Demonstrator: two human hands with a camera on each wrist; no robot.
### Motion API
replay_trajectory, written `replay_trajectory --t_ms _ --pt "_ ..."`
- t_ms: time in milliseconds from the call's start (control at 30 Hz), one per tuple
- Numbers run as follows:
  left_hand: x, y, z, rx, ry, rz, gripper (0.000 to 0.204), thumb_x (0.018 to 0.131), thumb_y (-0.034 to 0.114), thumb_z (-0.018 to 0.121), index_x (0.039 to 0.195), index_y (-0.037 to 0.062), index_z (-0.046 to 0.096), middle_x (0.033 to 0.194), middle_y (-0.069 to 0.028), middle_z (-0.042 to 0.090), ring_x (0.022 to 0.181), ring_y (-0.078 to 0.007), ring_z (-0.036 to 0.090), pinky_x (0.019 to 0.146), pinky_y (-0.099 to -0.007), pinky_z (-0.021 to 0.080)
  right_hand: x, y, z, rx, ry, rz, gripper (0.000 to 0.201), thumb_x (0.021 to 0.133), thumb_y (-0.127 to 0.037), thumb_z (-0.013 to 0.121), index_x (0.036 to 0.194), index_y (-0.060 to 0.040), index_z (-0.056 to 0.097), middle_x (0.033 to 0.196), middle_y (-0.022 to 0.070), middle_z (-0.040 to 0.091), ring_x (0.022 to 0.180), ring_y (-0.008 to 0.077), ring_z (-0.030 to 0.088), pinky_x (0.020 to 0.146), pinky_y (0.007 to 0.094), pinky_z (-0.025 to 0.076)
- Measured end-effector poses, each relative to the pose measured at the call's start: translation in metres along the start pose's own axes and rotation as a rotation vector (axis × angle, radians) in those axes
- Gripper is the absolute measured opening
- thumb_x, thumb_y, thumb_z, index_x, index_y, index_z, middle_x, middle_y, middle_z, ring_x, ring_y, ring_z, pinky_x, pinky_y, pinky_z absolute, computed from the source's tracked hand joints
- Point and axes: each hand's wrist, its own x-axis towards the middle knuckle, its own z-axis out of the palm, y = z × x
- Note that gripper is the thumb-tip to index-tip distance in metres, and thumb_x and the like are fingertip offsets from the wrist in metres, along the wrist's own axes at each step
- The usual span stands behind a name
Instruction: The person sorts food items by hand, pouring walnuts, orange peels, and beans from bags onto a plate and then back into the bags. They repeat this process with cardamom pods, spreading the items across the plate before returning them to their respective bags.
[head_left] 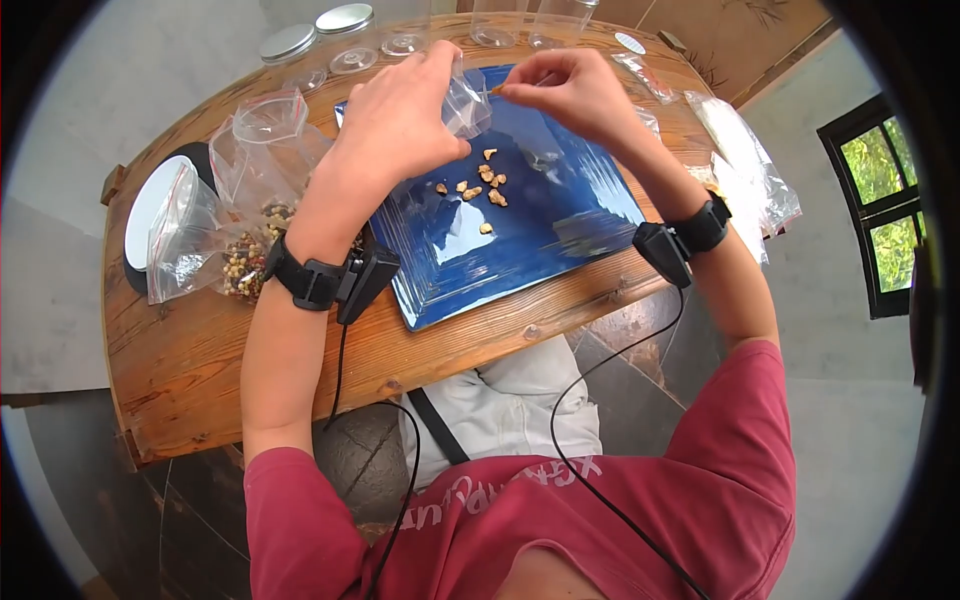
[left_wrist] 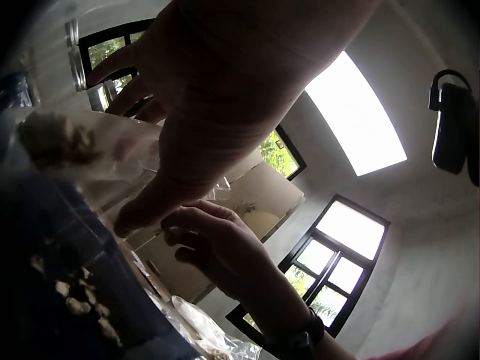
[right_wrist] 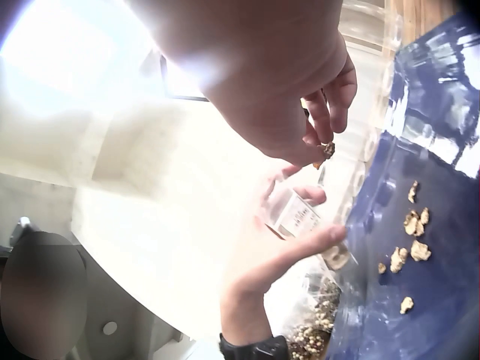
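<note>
My left hand (head_left: 400, 120) grips a clear plastic packet (head_left: 466, 108) over the far part of a blue square plate (head_left: 560, 215). A printed label (right_wrist: 303, 217) shows on the packet in the right wrist view, and brown contents (left_wrist: 56, 142) show through it in the left wrist view. Thumb and fingertips of my right hand (head_left: 580, 95) pinch a small brown nut-like piece (right_wrist: 328, 151) beside the packet's mouth. Several beige, craggy pieces (head_left: 497, 198) lie on the plate below both hands.
Zip bags (head_left: 245, 262) with mixed beans or grains stand left of the plate, by a round white disc (head_left: 158, 210). Clear jars (head_left: 350, 45), two with silver lids, line the far edge. More plastic bags (head_left: 735, 150) lie at the right. Cables (head_left: 575, 400) hang from both wrists.
</note>
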Motion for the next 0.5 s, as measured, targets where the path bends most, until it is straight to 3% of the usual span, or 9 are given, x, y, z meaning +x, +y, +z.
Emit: replay_trajectory --t_ms 133,267,367,500 --pt "0.0 0.003 0.002 -0.008 -0.023 0.007 0.079 0.066 0.024 0.087 0.136 0.0093 0.052 0.12 -0.0167 0.069 0.116 -0.0378 0.066 0.096 -0.05 0.053 -0.001 -0.028 -0.011 0.08 -0.004 -0.11 0.022 0.088 -0.022 0.081 0.099 -0.0029 0.078 0.083 0.0014 0.074 0.072 0.0056 0.066 0.07 0.0213 0.053" --pt "-0.001 0.007 0.002 -0.018 -0.041 0.02 0.076 0.066 0.024 0.087 0.132 0.0088 0.053 0.122 -0.0169 0.069 0.116 -0.0382 0.066 0.096 -0.0532 0.052 0.001 -0.044 -0.011 0.075 -0.04 -0.091 0.022 0.087 -0.023 0.082 0.097 -0.003 0.079 0.082 0.0037 0.075 0.075 0.0077 0.069 0.072 0.0232 0.055" --pt "-0.002 0.011 0.0 0.007 -0.047 0.004 0.083 0.066 0.022 0.089 0.139 0.0121 0.05 0.119 -0.0145 0.07 0.115 -0.037 0.066 0.095 -0.0456 0.054 0.004 -0.051 -0.013 -0.086 -0.069 -0.087 0.022 0.087 -0.024 0.081 0.097 -0.0041 0.081 0.079 0.0051 0.075 0.075 0.0091 0.07 0.071 0.0245 0.055" --pt "-0.001 0.009 0.004 -0.012 -0.045 -0.003 0.083 0.066 0.023 0.089 0.139 0.0124 0.051 0.119 -0.0143 0.07 0.115 -0.0368 0.066 0.095 -0.0456 0.054 0.008 -0.041 -0.006 -0.043 -0.068 -0.167 0.023 0.09 -0.025 0.078 0.101 -0.0054 0.082 0.078 0.0054 0.075 0.074 0.0095 0.069 0.068 0.025 0.054"
